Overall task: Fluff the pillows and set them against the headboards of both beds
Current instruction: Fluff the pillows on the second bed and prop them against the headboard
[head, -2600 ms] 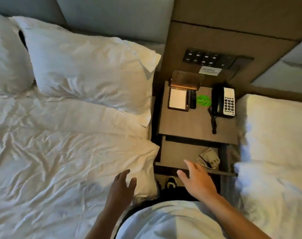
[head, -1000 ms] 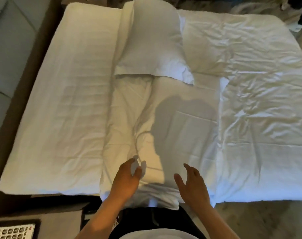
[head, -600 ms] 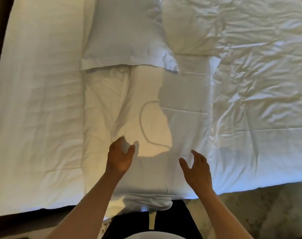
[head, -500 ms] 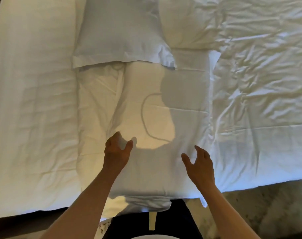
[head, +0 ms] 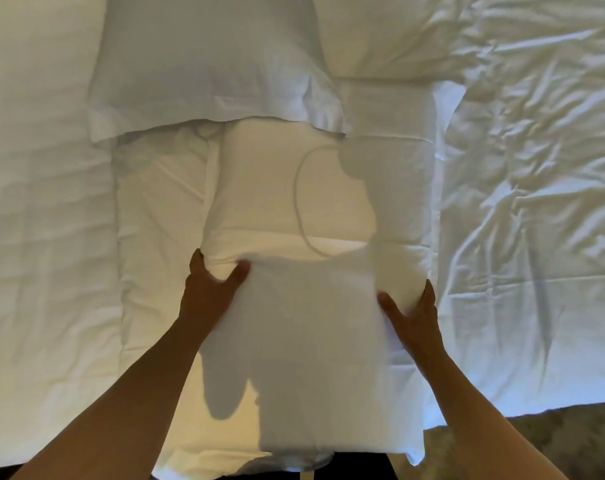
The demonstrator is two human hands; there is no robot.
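Head view shows the task in hand on this bed, and by my judgement far from finished, since no headboard is in sight and neither pillow stands against one. Going left to right: bare sheet (head: 45, 202) lies flat along the left side, unobstructed. The left hand (head: 211, 289) pinches a fold of the near pillow (head: 294, 306) between thumb and curled fingers at its left edge. That pillow lies flat across the bed's near half, partly under the person's shadow. Past it, touching its far end, a second pillow (head: 204, 60) lies flat and untouched. The right hand (head: 412, 313) presses, fingers spread, on the near pillow's right edge. Further right the rumpled duvet (head: 536, 168) lies beside the pillow, not blocking a lift.
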